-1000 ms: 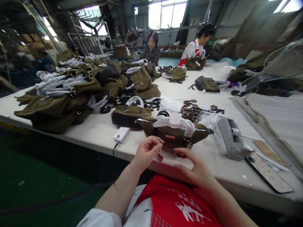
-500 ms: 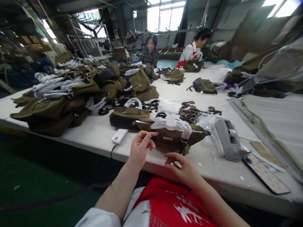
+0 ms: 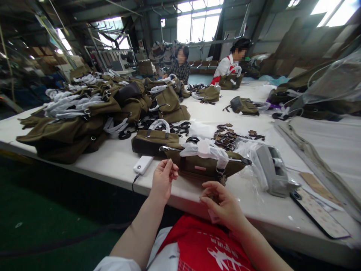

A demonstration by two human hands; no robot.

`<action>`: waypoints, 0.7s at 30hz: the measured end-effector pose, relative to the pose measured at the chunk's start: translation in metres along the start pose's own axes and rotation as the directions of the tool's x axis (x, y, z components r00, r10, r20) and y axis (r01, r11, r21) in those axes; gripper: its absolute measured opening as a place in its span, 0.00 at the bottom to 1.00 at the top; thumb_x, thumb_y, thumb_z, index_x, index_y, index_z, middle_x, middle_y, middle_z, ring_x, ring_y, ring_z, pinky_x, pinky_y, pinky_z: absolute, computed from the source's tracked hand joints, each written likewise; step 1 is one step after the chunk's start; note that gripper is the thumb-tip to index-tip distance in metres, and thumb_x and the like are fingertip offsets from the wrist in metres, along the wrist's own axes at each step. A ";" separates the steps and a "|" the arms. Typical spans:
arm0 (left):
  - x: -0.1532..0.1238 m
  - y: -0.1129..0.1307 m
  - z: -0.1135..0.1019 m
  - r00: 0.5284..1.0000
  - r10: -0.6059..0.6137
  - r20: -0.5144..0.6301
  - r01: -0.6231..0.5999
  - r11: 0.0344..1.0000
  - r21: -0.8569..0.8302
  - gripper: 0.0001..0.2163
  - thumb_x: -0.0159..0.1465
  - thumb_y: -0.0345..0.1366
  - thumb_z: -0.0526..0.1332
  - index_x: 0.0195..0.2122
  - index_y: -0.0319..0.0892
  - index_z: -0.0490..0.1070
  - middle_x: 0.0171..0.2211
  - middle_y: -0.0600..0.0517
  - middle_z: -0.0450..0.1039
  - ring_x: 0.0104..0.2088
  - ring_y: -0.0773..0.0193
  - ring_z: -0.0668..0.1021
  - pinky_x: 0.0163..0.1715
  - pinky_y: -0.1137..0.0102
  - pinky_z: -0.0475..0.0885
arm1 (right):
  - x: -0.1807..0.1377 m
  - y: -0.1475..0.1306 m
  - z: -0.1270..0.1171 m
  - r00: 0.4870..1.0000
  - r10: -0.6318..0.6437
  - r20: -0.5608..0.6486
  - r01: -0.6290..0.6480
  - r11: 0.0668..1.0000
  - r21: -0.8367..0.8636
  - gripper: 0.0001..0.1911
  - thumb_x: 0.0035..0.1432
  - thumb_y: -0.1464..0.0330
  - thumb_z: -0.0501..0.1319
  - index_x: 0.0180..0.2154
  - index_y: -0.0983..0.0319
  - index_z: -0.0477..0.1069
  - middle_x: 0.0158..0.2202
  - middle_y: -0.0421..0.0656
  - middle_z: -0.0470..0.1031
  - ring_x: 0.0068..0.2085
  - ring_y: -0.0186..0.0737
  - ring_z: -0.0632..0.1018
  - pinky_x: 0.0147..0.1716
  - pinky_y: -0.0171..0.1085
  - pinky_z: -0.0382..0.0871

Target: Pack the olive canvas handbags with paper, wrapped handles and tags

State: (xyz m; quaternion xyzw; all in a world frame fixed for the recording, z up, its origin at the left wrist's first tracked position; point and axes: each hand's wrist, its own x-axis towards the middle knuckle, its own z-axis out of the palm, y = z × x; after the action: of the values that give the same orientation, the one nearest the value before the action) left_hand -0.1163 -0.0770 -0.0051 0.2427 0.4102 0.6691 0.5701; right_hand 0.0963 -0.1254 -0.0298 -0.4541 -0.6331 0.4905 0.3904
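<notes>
While the olive bag (image 3: 204, 163) lay crosswise on the desk (image 3: 118, 160) just beyond both, the left hand (image 3: 163, 180) pinched something tiny, the right hand (image 3: 221, 203) half-curled, nothing discernible in its grip.

A handbag (image 3: 204, 165) is lying on the table (image 3: 118, 158) near its front edge, and both hands are hovering just before it: the left hand (image 3: 163, 178) at its left end, the right hand (image 3: 221, 203) below its right half. A second handbag (image 3: 153, 140) is sitting just behind and to the left. A power bank (image 3: 143, 164) is resting left of the near handbag, by the front edge. A tape dispenser (image 3: 272, 171) is sitting to the right, with a phone (image 3: 316, 212) lying further right. A pile of bags (image 3: 84, 116) is covering the table's left part. Metal fittings (image 3: 228, 136) are lying behind the near handbag. Two people (image 3: 205, 64) are sitting at the far edge.
</notes>
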 end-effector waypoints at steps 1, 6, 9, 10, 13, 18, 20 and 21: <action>0.001 0.000 0.000 1.000 -0.010 0.001 0.010 1.000 -0.003 0.17 0.54 0.43 0.71 0.31 0.40 0.65 0.22 0.58 0.72 0.18 0.77 0.70 0.18 0.81 0.62 | -0.001 -0.001 -0.001 1.000 -0.005 0.002 0.005 1.000 0.017 0.14 0.59 0.62 0.63 0.46 0.58 0.67 0.34 0.42 0.79 0.34 0.39 0.80 0.35 0.36 0.74; 0.004 0.002 -0.004 0.999 -0.031 -0.025 0.031 0.999 -0.028 0.18 0.50 0.41 0.74 0.31 0.38 0.67 0.21 0.58 0.71 0.19 0.77 0.71 0.18 0.82 0.64 | -0.003 -0.001 -0.005 0.999 -0.035 0.020 0.036 0.999 -0.027 0.08 0.62 0.61 0.61 0.39 0.59 0.70 0.37 0.45 0.79 0.38 0.40 0.80 0.38 0.37 0.75; 0.005 0.003 -0.005 0.999 -0.014 -0.041 0.013 0.999 -0.032 0.17 0.50 0.41 0.74 0.30 0.39 0.67 0.22 0.58 0.71 0.19 0.77 0.71 0.18 0.82 0.64 | -0.001 0.002 -0.007 0.998 -0.058 0.008 0.059 0.987 -0.150 0.08 0.62 0.63 0.60 0.37 0.58 0.74 0.36 0.44 0.80 0.36 0.40 0.80 0.37 0.36 0.74; 0.005 0.003 -0.005 0.999 -0.011 -0.041 0.010 0.999 -0.033 0.18 0.49 0.41 0.74 0.30 0.39 0.67 0.22 0.58 0.71 0.19 0.77 0.71 0.18 0.82 0.65 | 0.000 0.002 -0.008 0.998 -0.064 0.002 0.063 0.977 -0.204 0.08 0.62 0.63 0.59 0.37 0.58 0.75 0.35 0.43 0.81 0.35 0.39 0.80 0.36 0.36 0.74; 0.005 0.004 -0.004 0.999 -0.012 -0.043 0.011 0.999 -0.041 0.18 0.49 0.41 0.74 0.30 0.39 0.67 0.21 0.58 0.71 0.19 0.77 0.71 0.18 0.81 0.64 | 0.002 0.000 -0.011 0.992 -0.127 0.007 0.123 0.941 -0.316 0.09 0.62 0.64 0.59 0.36 0.57 0.78 0.34 0.42 0.81 0.35 0.40 0.80 0.36 0.36 0.73; 0.006 0.001 -0.006 0.999 -0.011 -0.035 0.010 0.999 -0.031 0.17 0.50 0.40 0.74 0.32 0.39 0.68 0.23 0.57 0.72 0.20 0.76 0.72 0.21 0.81 0.66 | 0.002 -0.007 -0.014 0.958 -0.212 0.195 0.267 0.908 -0.324 0.09 0.63 0.65 0.59 0.40 0.55 0.78 0.38 0.43 0.81 0.38 0.39 0.80 0.39 0.35 0.73; 0.005 0.000 -0.007 1.000 -0.010 -0.018 0.010 1.000 -0.011 0.16 0.51 0.40 0.73 0.32 0.39 0.68 0.23 0.57 0.73 0.21 0.75 0.73 0.22 0.80 0.67 | 0.001 -0.008 -0.015 0.946 -0.216 0.240 0.288 0.902 -0.322 0.09 0.63 0.66 0.59 0.41 0.55 0.78 0.37 0.42 0.81 0.37 0.38 0.80 0.38 0.34 0.72; 0.004 0.000 -0.007 1.000 -0.011 -0.006 0.011 1.000 0.008 0.16 0.51 0.40 0.72 0.33 0.39 0.68 0.24 0.57 0.73 0.21 0.75 0.73 0.22 0.80 0.67 | 0.000 -0.009 -0.015 0.943 -0.220 0.248 0.295 0.899 -0.324 0.08 0.63 0.67 0.59 0.40 0.55 0.78 0.36 0.42 0.81 0.37 0.38 0.80 0.37 0.34 0.72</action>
State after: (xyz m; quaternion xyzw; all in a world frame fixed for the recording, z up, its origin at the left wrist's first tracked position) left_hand -0.1225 -0.0754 -0.0090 0.2406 0.4158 0.6652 0.5715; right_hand 0.1084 -0.1226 -0.0182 -0.3760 -0.8029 0.3555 0.2958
